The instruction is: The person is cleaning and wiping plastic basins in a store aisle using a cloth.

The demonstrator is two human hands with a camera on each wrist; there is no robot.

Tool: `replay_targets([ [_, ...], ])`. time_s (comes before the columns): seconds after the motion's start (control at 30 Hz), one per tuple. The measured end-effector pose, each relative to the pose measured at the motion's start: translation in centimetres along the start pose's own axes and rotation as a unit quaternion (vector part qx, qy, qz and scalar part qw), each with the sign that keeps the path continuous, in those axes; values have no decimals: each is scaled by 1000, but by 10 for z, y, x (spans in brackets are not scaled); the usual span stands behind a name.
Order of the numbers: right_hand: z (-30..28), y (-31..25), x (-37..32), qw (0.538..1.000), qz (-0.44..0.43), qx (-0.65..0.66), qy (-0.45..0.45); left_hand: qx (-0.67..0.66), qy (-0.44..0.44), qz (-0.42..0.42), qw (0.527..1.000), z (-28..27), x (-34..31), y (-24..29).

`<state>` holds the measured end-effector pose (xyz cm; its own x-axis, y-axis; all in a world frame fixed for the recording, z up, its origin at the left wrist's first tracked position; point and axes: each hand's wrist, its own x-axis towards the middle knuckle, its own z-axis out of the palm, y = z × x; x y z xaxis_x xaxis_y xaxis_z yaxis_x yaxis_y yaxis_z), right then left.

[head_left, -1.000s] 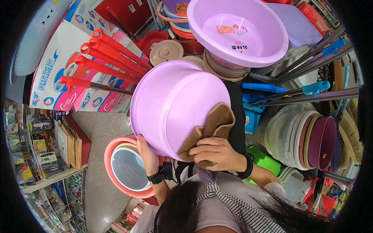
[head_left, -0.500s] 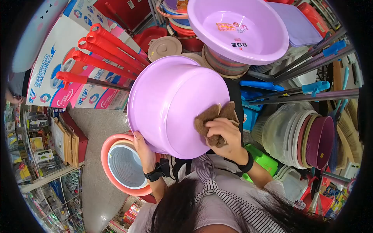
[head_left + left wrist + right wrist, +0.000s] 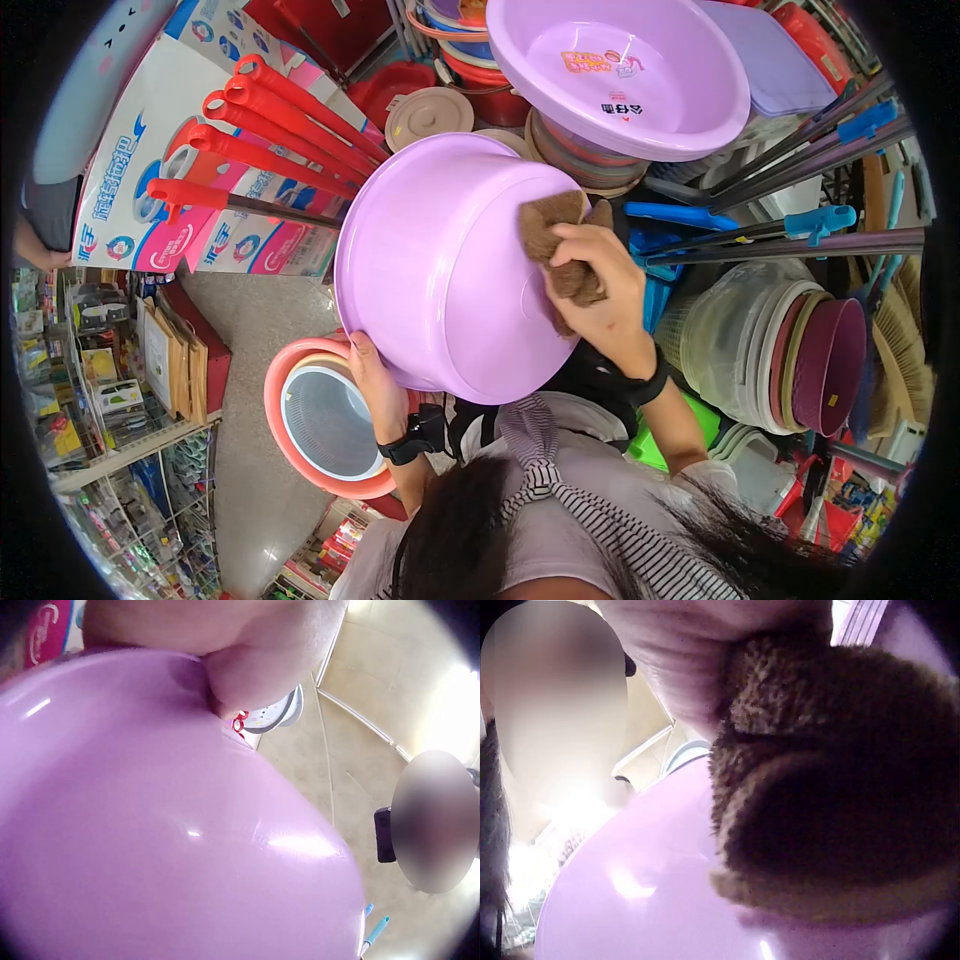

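Hands first, on the head cam: L hand is gripping the purple basin by its rim side, w/ the thumb lying on the outer wall and the other fingers hiding behind the plastic, so I can't tell how those are spread. R hand is pinching a bunched brown cloth, fingers curling over it, and is holding it against the edge of the basin's base. Basin itself is being held up tilted between the two, mouth facing away up-left, base toward R hand. A second purple basin is sitting further off, and a pink tub is standing lower down beside L hand; neither is being touched.

L wrist cam: I'm getting mostly glossy basin wall, w/ L hand clasping the edge at top of view; fingertips aren't showing.

R wrist cam: cloth is filling the right side, folded, v. dark underneath. R hand is clutching it from above; shadow's hiding the exact contact line.

Step in hand, IMO: wiping the outside, prob. round the base. Next move, I'm guessing, is calling for a firm L grip while turning the basin, so the cloth's reaching unwiped wall w/o slipping.
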<state>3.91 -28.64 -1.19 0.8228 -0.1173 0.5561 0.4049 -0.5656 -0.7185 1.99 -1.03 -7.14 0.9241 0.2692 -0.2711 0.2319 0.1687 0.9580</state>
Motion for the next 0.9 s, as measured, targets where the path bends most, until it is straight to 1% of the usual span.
replay_targets([
  [0.07,-9,13,-7,997,72,-15,1,13,4,15,1000,0,1,0],
  [0.13,-13,34,-22,992,114,-49,18,4,15,-16,1000,-1,3,0],
  [0.2,-21,37,-37,991,118,-62,-4,-11,17,-22,1000,-2,4,-2],
  [0.3,-22,22,-60,987,135,-83,-14,-38,29,-22,999,-1,4,-4],
  [0.33,-21,17,-66,986,148,-79,-20,-52,38,-16,998,0,3,-5],
  [0.43,-18,-3,-76,985,162,-42,-27,-39,38,-9,998,0,3,-6],
  [0.53,-18,-14,-64,986,160,13,-50,-1,20,-18,1000,-3,5,-6],
  [0.57,-15,-7,-60,986,166,2,-15,-1,19,-19,1000,-3,4,-4],
  [0.63,-10,8,-39,982,183,-17,52,41,19,-24,999,-2,1,0],
  [0.67,-9,14,-24,981,181,-23,69,42,18,-22,999,-1,0,0],
  [0.73,-8,18,-6,970,235,-37,60,37,19,-16,999,0,-3,-3],
  [0.77,-6,17,0,970,233,-37,60,35,19,-15,999,-1,-3,-4],
  [0.83,-1,13,10,979,186,-50,66,58,27,-27,998,-4,-4,-7],
  [0.87,2,9,16,979,185,-51,66,56,26,-28,998,-4,-5,-8],
  [0.9,5,5,23,986,147,-17,79,47,18,-20,999,-4,-6,-7],
])
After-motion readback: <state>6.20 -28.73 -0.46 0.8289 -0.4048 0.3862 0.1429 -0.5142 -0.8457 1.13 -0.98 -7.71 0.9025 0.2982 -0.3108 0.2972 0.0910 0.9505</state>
